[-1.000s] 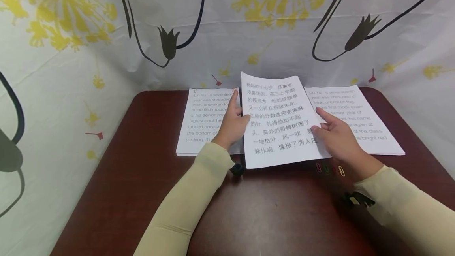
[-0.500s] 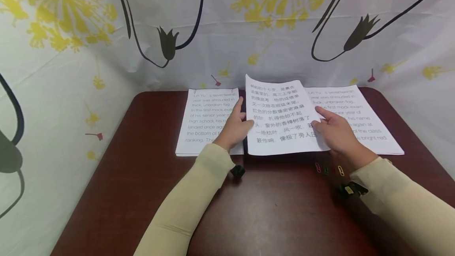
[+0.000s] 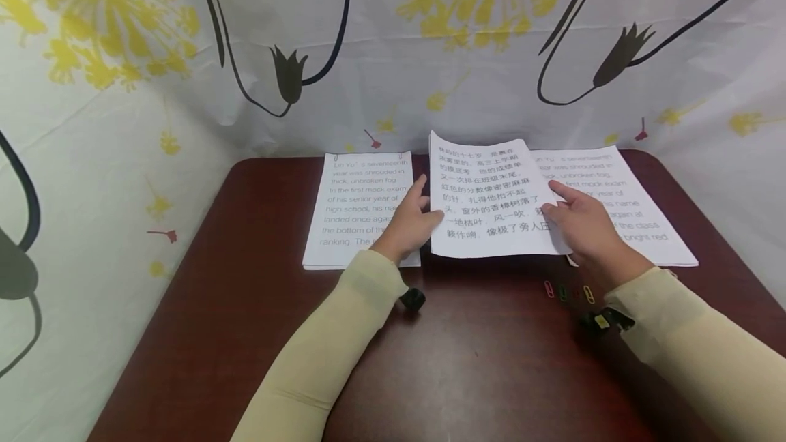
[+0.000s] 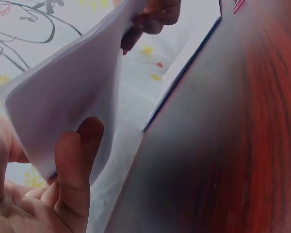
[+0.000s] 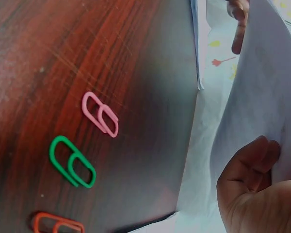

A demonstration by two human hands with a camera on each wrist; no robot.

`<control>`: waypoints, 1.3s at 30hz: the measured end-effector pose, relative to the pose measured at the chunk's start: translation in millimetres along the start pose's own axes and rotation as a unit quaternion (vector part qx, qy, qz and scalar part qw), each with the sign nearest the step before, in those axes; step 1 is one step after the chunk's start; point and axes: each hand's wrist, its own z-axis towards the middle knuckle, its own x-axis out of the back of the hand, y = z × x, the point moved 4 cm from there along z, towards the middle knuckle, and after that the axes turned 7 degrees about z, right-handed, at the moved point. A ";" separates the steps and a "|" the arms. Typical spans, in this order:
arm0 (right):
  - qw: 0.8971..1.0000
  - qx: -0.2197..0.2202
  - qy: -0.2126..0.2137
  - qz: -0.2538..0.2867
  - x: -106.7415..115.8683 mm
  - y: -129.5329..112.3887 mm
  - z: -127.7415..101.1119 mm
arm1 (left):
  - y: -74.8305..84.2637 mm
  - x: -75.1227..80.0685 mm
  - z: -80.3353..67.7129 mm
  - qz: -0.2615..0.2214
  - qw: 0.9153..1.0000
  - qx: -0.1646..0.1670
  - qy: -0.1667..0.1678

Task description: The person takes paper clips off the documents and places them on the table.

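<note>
A thin sheaf of white paper (image 3: 485,189) printed with Chinese text is held up over the table, between two stacks. My left hand (image 3: 408,224) pinches its left edge, thumb on the front and fingers behind, as the left wrist view shows. At the lower right edge, my right hand (image 3: 586,230) grips it with the thumb on the printed face. The sheaf bows a little, and its right side overlaps the right stack in the head view. Curled fingers (image 5: 250,162) lie against its back in the right wrist view.
A stack with English text (image 3: 353,210) lies at left, small clips at its top corners. Another English stack (image 3: 651,224) lies at right, partly covered. Pink (image 5: 101,114), green (image 5: 72,161) and orange-red paper clips (image 5: 58,223), plus a yellow clip (image 3: 589,295), lie near the right wrist.
The sheaf has shifted slightly right, and its bottom edge now sits farther from me. My left hand has moved a little right with it, uncovering more of the left stack.
</note>
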 end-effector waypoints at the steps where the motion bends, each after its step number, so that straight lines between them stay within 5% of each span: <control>1: 1.000 -0.002 -0.001 -0.005 1.2 0.6 0.5 | 0.5 -1.4 -1.0 0.002 1.000 -0.001 -0.002; 16: 0.998 -0.018 -0.034 -0.050 7.9 2.3 4.3 | -10.0 -16.7 -25.2 -0.015 0.999 0.031 -0.032; 29: 0.983 -0.079 -0.153 0.059 -1.6 8.8 -9.6 | -20.0 -14.0 -28.1 -0.061 0.996 0.058 0.019; 39: 0.972 -0.115 -0.178 0.101 -3.2 14.3 -30.4 | -21.1 -13.5 -27.8 -0.090 0.994 0.057 0.028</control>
